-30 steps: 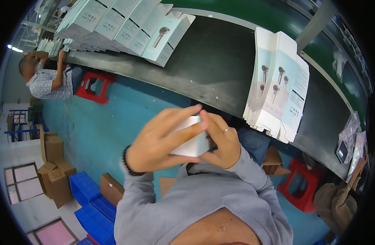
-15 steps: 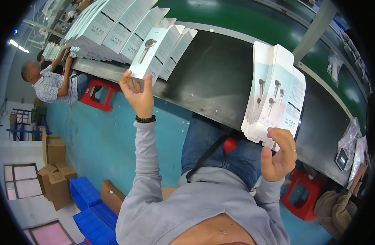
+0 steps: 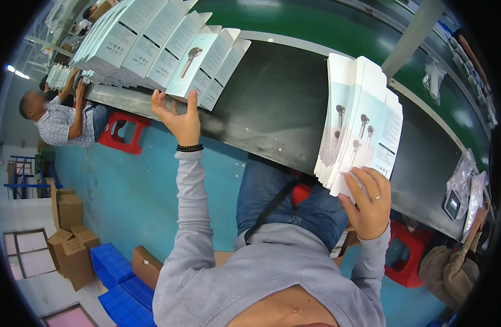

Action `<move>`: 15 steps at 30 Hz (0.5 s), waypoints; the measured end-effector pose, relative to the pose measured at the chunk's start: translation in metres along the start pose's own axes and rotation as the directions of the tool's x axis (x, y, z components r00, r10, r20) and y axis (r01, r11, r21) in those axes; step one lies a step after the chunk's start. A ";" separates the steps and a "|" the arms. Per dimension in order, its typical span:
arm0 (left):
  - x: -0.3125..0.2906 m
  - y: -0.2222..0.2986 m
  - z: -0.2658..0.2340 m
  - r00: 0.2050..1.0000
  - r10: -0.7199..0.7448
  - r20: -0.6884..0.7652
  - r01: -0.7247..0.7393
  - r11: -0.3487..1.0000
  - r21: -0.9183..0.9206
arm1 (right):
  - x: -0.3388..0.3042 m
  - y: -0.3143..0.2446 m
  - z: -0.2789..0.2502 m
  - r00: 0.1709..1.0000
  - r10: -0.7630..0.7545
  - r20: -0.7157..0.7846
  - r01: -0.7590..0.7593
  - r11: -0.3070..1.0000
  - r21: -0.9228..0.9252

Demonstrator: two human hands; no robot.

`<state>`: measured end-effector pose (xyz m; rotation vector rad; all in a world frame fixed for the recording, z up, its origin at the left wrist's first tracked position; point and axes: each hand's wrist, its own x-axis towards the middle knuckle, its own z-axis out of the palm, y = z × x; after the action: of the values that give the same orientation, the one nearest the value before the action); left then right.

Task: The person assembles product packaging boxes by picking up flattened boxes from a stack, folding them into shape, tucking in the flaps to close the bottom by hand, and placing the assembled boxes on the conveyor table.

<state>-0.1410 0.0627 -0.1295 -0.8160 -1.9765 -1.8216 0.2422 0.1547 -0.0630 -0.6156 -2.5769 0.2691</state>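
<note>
- two hands apart: left hand (image 3: 177, 117) open, fingertips touching the erected white carton (image 3: 198, 68) at the end of the row on the black belt (image 3: 272, 103).
- right hand (image 3: 367, 204) spread, fingers on the stack of flat cartons (image 3: 359, 125), gripping nothing; judged next: peel off one flat.

- A long row of white and pale blue boxes (image 3: 152, 46) lies in the upper left of the frame, each one leaning on the next. The front box (image 3: 198, 65) shows a picture of a small grey tool, and the left hand (image 3: 177, 117) touches its lower edge.
- A stack of flat folded boxes (image 3: 359, 122), white and pale blue with small grey pictures, sits right of the middle. The right hand (image 3: 370, 204) rests on its lower end.
- Clear plastic bags (image 3: 466, 182) lie at the right edge.
- Brown cardboard boxes (image 3: 70, 240) stand at the lower left.
</note>
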 end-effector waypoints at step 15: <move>-0.059 0.134 0.000 0.604 0.758 0.246 -0.759 0.641 -0.114 | -0.006 -0.025 -0.037 0.731 0.010 -0.682 0.416 0.786 0.457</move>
<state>-0.0131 0.0543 -0.0588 -1.6729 -1.3732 -1.2133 0.2554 0.1329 -0.0258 -0.1162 -1.7039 0.6183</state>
